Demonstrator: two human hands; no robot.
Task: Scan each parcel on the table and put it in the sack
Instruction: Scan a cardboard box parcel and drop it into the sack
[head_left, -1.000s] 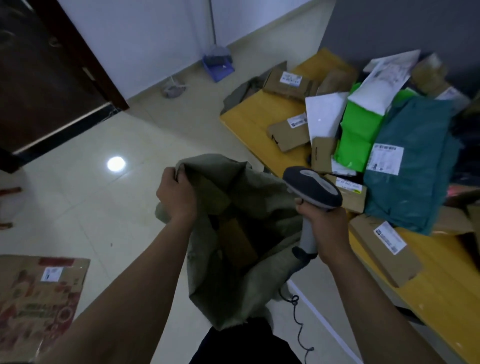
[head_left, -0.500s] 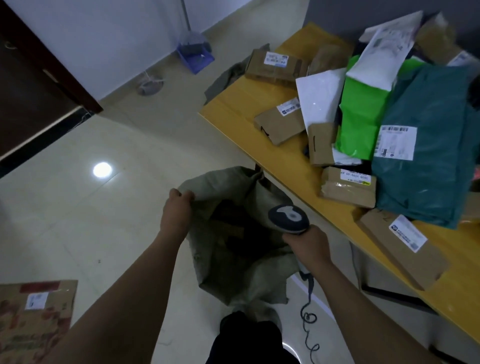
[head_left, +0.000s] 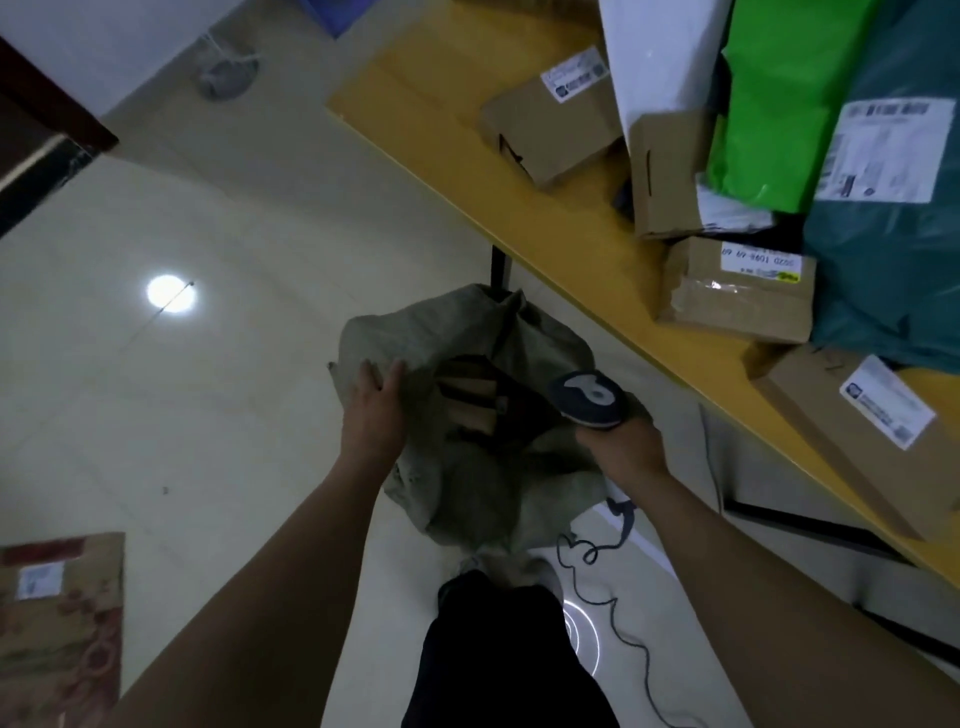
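My left hand (head_left: 375, 402) pinches the sack (head_left: 467, 467) rim, arm extended down; my right hand (head_left: 626, 447), its grip wrapped round the scanner (head_left: 587, 397), holds the opposite rim.

There is a single view, worn on the person's head and tilted steeply down and forward. It looks along both forearms, which enter from the bottom edge, to the hands (left hand (head_left: 375, 408), right hand (head_left: 621, 441)) near the middle of the frame. The sack (head_left: 467, 441) sits close below, at the centre. The tabletop (head_left: 582, 228) runs diagonally across the upper right, cropped by the edges, and pale floor (head_left: 182, 389) fills the left. The wide lens bends the straight lines.
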